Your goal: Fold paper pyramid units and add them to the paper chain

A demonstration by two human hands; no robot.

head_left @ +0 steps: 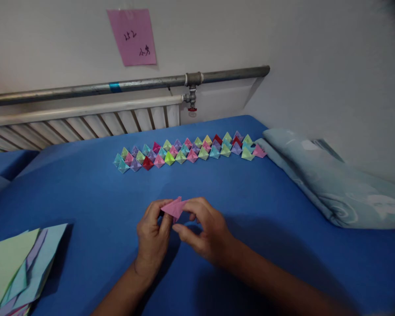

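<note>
Between my hands, above the blue surface, is a pink folded paper piece with pointed corners. My left hand pinches its left side between thumb and fingers. At its right side, my right hand touches the paper's edge with the index finger, while the thumb lies lower and apart from it. Beyond the hands stand rows of small folded paper pieces in pink, green, blue, purple, red and yellow.
A stack of coloured paper sheets lies at the lower left. On the right is a folded light-blue cloth. Behind the blue surface are a white radiator, a metal pipe and a pink note on the wall.
</note>
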